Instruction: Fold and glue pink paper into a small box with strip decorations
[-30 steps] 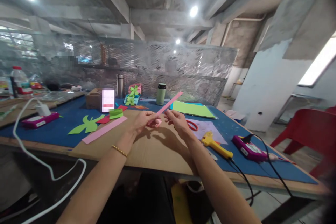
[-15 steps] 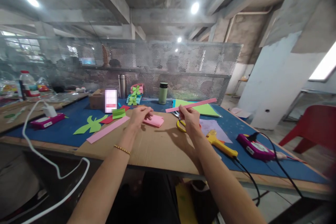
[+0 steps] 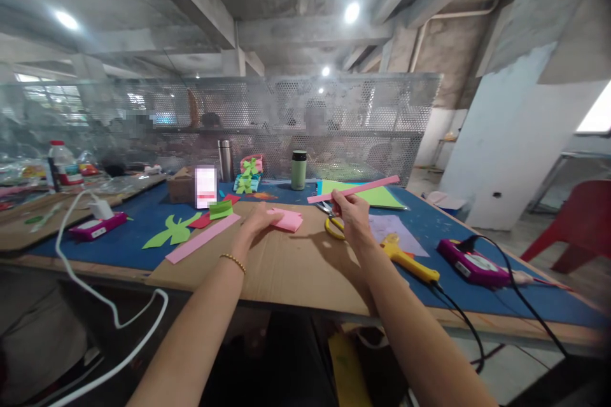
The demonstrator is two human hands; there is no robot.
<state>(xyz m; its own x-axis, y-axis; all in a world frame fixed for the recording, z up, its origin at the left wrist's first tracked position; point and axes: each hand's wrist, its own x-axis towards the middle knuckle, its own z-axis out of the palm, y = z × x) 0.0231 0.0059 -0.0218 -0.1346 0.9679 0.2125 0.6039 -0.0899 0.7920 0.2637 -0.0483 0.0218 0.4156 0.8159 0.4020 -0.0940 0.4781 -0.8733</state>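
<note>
My right hand is closed in a pinch on a long pink paper strip, held level above the table and pointing right. Just under that hand lie yellow-handled scissors. My left hand rests on the brown cardboard sheet with its fingers pressed on a folded pink paper piece. A second pink strip lies flat to the left of my left hand.
A yellow glue gun with a black cable lies right of the cardboard, beside a magenta device. Green paper cut-outs, a green sheet, a green flask and a steel flask stand further back. A red chair is at right.
The hands have drawn apart. My right hand carried the pink strip to the right and levelled it; my left hand lowered the folded pink piece onto the cardboard.
</note>
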